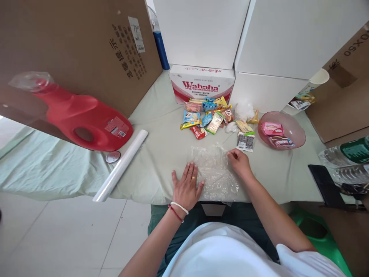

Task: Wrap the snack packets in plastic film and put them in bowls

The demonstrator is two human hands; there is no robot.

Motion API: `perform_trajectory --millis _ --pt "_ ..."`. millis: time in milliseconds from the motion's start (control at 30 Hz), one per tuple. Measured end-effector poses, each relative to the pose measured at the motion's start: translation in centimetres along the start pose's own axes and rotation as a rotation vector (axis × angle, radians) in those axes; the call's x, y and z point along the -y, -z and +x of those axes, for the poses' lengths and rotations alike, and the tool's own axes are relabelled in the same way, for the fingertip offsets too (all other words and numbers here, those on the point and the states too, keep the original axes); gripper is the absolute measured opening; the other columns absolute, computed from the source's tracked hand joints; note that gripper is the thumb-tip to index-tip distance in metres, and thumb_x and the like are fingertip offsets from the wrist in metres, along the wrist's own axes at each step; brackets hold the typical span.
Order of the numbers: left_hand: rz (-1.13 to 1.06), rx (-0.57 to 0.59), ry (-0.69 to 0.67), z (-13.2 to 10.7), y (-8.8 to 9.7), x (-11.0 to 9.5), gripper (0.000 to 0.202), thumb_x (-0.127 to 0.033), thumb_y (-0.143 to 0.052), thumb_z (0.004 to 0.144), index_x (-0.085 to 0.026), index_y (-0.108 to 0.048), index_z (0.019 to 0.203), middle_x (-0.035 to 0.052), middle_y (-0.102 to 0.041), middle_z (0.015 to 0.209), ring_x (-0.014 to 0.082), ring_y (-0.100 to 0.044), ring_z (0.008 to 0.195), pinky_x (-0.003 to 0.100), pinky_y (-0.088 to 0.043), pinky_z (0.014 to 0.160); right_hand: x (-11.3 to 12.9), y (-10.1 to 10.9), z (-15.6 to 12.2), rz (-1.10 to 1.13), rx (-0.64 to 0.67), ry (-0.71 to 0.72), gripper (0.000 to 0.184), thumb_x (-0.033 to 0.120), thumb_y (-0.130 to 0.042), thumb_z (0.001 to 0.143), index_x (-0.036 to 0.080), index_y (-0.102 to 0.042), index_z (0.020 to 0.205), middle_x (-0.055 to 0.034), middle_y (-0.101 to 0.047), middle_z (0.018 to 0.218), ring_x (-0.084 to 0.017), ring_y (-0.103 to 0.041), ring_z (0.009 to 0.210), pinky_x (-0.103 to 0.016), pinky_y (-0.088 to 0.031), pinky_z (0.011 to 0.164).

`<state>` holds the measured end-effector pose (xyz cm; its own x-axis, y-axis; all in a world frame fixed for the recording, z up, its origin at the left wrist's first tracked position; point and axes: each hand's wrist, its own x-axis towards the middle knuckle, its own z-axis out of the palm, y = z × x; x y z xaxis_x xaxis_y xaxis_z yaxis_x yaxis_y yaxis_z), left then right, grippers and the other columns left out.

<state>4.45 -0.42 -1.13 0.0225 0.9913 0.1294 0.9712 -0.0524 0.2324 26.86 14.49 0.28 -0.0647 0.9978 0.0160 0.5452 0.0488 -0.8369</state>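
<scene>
A crinkled sheet of clear plastic wrap [215, 173] lies flat at the table's front edge, between my hands. My left hand [186, 186] rests palm down on its left side, fingers spread. At the upper right corner, my right hand [240, 161] pinches the edge of the wrap between thumb and fingertips. Just beyond that hand lies a dark snack packet [245, 142] with a clear front. Farther back is a pile of small packaged snacks [206, 117] in many colours.
A roll of plastic film [121, 165] lies left, near a red detergent jug [86, 119]. Behind the snacks stands a Wahaba box [203, 84]. Rightward are a pink bowl [298, 129] holding packets, plastic bottles [353, 152] and a black phone-like object [321, 182].
</scene>
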Motion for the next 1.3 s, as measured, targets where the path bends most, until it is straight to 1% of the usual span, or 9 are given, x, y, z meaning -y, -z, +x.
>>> perform_trajectory --millis 233,367,500,633,800,900,1000,1100,1300 --pt "-0.023 -0.061 0.028 -0.2 -0.7 0.2 0.059 -0.042 -0.035 0.107 -0.017 -0.041 0.161 0.0206 -0.041 0.165 0.0342 -0.042 0.153 0.074 -0.008 0.126 -4.0 5.4 0.2 -0.07 -0.076 -0.12 0.035 0.052 -0.058 0.081 0.02 -0.069 0.088 -0.0039 -0.07 0.077 -0.021 -0.059 0.071 -0.033 -0.043 0.071" --pt "-0.105 -0.12 0.089 -0.5 -1.1 0.9 0.055 -0.037 -0.032 0.108 -0.018 -0.047 0.157 0.0185 -0.043 0.165 0.0322 -0.036 0.157 0.068 -0.021 0.126 -1.3 6.9 -1.0 -0.036 -0.172 -0.041 0.034 0.051 -0.059 0.088 0.02 -0.07 0.098 -0.0067 -0.073 0.088 -0.021 -0.061 0.075 -0.034 -0.048 0.074" --pt "-0.195 -0.284 0.152 -0.3 -0.7 1.5 0.045 -0.039 -0.041 0.106 -0.021 -0.06 0.143 0.017 -0.049 0.161 0.0331 -0.03 0.159 0.062 -0.033 0.123 4.0 4.4 -3.8 -0.098 0.061 0.285 0.025 0.038 -0.054 0.099 0.023 -0.073 0.104 -0.0091 -0.074 0.101 -0.024 -0.066 0.09 -0.038 -0.055 0.083" --pt "-0.226 -0.447 0.281 1.9 1.3 2.4 0.039 -0.044 -0.045 0.104 -0.018 -0.069 0.122 0.0194 -0.067 0.129 0.0334 -0.056 0.133 0.057 -0.045 0.112 6.0 -0.5 -6.5 -0.347 0.405 0.592 0.038 0.021 -0.054 0.099 0.022 -0.069 0.134 -0.013 -0.064 0.143 -0.03 -0.056 0.134 -0.049 -0.048 0.114" --pt "-0.105 -0.231 0.435 7.9 3.7 3.4 0.06 -0.059 -0.036 0.102 -0.018 -0.072 0.079 0.0208 -0.07 0.093 0.0395 -0.06 0.108 0.064 -0.045 0.098 3.8 -3.8 -8.8 -0.524 0.557 0.628 0.051 0.024 -0.058 0.1 0.021 -0.058 0.151 -0.0106 -0.044 0.166 -0.032 -0.033 0.157 -0.054 -0.034 0.127" --pt "-0.319 -0.153 0.437 11.4 3.3 3.3 0.052 -0.066 -0.064 0.084 -0.022 -0.057 0.056 0.0182 -0.069 0.085 0.0395 -0.06 0.109 0.058 -0.045 0.098 2.8 -3.9 -9.3 -0.515 0.528 0.61 0.05 0.029 -0.058 0.102 0.022 -0.057 0.152 -0.0111 -0.045 0.166 -0.031 -0.034 0.157 -0.054 -0.033 0.127" --pt "-0.68 -0.161 0.516 13.6 1.9 3.0 0.038 -0.048 -0.08 0.069 -0.023 -0.053 0.06 0.0073 -0.068 0.075 0.0282 -0.064 0.094 0.041 -0.05 0.088 2.4 -3.8 -9.3 -0.49 0.517 0.615 0.05 0.031 -0.058 0.102 0.022 -0.057 0.152 -0.0111 -0.045 0.166 -0.03 -0.034 0.156 -0.054 -0.033 0.128" --pt "-0.827 -0.218 0.574 15.0 0.9 3.5 0.02 -0.034 -0.072 0.077 -0.022 -0.056 0.077 0.0003 -0.068 0.076 0.0169 -0.065 0.076 0.031 -0.052 0.076 2.1 -3.8 -9.2 -0.468 0.524 0.624 0.05 0.031 -0.058 0.103 0.023 -0.057 0.152 -0.0104 -0.045 0.165 -0.029 -0.035 0.156 -0.054 -0.034 0.128" --pt "-0.841 -0.499 0.719 14.7 3.4 6.1 0.011 -0.024 -0.057 0.091 -0.019 -0.05 0.097 0.0061 -0.069 0.097 0.0155 -0.067 0.089 0.034 -0.053 0.084 1.8 -3.7 -9.4 -0.471 0.521 0.618 0.049 0.034 -0.053 0.105 0.022 -0.056 0.153 -0.0093 -0.042 0.167 -0.029 -0.034 0.157 -0.053 -0.033 0.128"
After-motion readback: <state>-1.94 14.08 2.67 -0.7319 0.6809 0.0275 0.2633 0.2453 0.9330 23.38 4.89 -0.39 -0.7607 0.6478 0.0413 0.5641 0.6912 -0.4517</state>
